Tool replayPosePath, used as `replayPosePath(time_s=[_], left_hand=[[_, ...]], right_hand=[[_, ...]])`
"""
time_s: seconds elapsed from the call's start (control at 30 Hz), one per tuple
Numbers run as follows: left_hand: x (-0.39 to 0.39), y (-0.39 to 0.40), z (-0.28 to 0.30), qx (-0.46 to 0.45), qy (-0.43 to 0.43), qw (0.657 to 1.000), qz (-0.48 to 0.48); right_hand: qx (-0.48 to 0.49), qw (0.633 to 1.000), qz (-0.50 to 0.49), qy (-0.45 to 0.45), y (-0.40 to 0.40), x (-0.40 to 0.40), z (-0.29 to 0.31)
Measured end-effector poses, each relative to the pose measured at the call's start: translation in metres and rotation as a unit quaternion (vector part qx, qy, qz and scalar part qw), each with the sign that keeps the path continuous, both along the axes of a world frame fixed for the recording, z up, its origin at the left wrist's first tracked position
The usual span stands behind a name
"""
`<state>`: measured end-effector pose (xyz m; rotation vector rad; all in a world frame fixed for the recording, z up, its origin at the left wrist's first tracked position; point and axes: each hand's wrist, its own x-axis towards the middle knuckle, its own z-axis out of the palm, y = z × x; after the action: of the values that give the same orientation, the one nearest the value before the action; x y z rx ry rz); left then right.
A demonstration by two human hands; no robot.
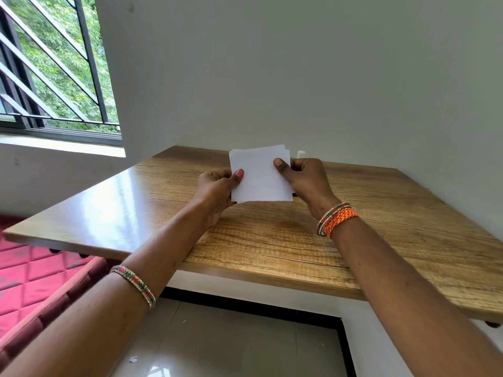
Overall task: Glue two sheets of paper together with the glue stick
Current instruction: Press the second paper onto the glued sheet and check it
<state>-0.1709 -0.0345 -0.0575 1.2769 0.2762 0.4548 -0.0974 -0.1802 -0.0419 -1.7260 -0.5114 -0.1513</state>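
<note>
Two small white paper sheets (pixel 260 174) are held together, tilted up above the wooden table (pixel 272 240), their edges slightly offset at the top right and bottom. My left hand (pixel 217 190) pinches the left edge with the thumb on the front. My right hand (pixel 307 180) pinches the right edge the same way. A small white object, possibly the glue stick (pixel 300 154), stands on the table just behind my right hand, mostly hidden.
The table meets a white wall (pixel 299 77) at the back and right. A barred window (pixel 51 63) is at the upper left. A red quilted mattress (pixel 32 276) lies to the left below the table edge, with tiled floor (pixel 231 341) beneath.
</note>
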Motion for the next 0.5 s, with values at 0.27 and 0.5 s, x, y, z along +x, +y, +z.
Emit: replayPosePath(time_s=[0.27, 0.5], left_hand=[[-0.0019, -0.0007, -0.0003, 0.0, -0.008, 1.0, -0.029], [-0.0029, -0.0013, 0.0002, 0.002, -0.017, 0.999, -0.04]], right_hand=[[0.013, 0.999, -0.039, -0.012, 0.001, 0.0042, -0.0004], [0.015, 0.998, -0.049, -0.026, 0.0011, 0.0045, -0.0006]])
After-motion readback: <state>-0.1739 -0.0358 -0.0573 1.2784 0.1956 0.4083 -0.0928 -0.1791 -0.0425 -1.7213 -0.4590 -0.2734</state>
